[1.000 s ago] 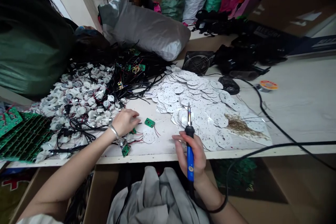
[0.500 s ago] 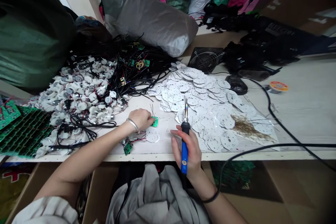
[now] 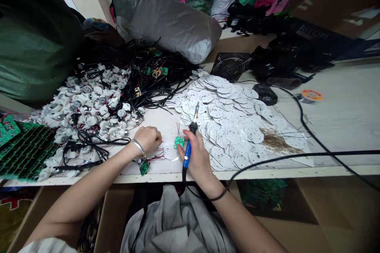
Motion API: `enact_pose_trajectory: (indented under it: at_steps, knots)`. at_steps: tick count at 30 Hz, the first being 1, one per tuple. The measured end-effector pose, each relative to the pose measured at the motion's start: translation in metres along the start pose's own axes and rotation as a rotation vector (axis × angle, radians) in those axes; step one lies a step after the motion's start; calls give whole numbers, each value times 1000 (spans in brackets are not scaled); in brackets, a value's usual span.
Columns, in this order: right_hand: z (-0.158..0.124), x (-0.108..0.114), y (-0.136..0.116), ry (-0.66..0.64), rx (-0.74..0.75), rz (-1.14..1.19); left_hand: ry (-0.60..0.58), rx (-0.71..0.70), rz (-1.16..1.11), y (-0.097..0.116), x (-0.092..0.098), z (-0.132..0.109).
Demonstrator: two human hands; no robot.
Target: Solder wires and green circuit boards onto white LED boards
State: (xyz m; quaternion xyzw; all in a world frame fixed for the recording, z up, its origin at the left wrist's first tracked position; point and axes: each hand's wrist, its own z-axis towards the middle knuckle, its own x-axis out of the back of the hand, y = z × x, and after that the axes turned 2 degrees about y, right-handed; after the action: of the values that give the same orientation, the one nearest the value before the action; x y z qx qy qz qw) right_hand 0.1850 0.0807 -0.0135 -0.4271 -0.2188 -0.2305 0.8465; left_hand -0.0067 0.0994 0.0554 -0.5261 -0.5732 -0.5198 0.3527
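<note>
My right hand (image 3: pixel 198 158) is wrapped round a soldering iron (image 3: pixel 187 154) with a blue handle, its metal tip pointing up and away over white discs. At its fingertips is a small green circuit board (image 3: pixel 179 142) with two thin wires sticking up. My left hand (image 3: pixel 147 139), wearing a silver bangle, is closed to the left of that board; whatever is between its fingers is hidden. Below the left hand, red and dark wires run to a second green board (image 3: pixel 144 167) near the table edge. A single white disc (image 3: pixel 171 151) lies between my hands.
White discs (image 3: pixel 234 126) are heaped right of centre. Small motors with white parts (image 3: pixel 97 106) are piled left, beside green board panels (image 3: pixel 26 150). A fan (image 3: pixel 230 66), a solder spool (image 3: pixel 311 96) and the iron's black cable (image 3: pixel 282 157) lie to the right.
My left hand has let go of the small green board and drawn back left. My right hand has moved left with the soldering iron, its fingertips now at that board.
</note>
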Motion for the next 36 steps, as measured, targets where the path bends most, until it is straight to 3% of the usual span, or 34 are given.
enact_pose_trajectory:
  at_steps: [2,5,9,15,19,23,27,33,36]
  knots:
    - [3,-3,0,-60,59,-7,30,31,-49,-6,0,-3]
    - [5,-6,1,-113,92,49,146,58,-324,-15,1,-11]
    - [5,-8,2,-133,61,145,310,-86,-649,-11,-2,-22]
    - [4,-2,3,-24,28,171,351,-255,-609,9,-16,-29]
    - [1,7,-5,152,129,158,421,-213,-590,15,-23,-34]
    - [-4,10,-14,167,140,140,522,-179,-643,26,-26,-43]
    - [-7,11,-19,160,160,113,532,-211,-731,36,-25,-48]
    - [-9,17,-22,154,162,239,429,-324,-877,37,-25,-47]
    - [-13,19,-22,139,148,245,443,-298,-877,38,-29,-49]
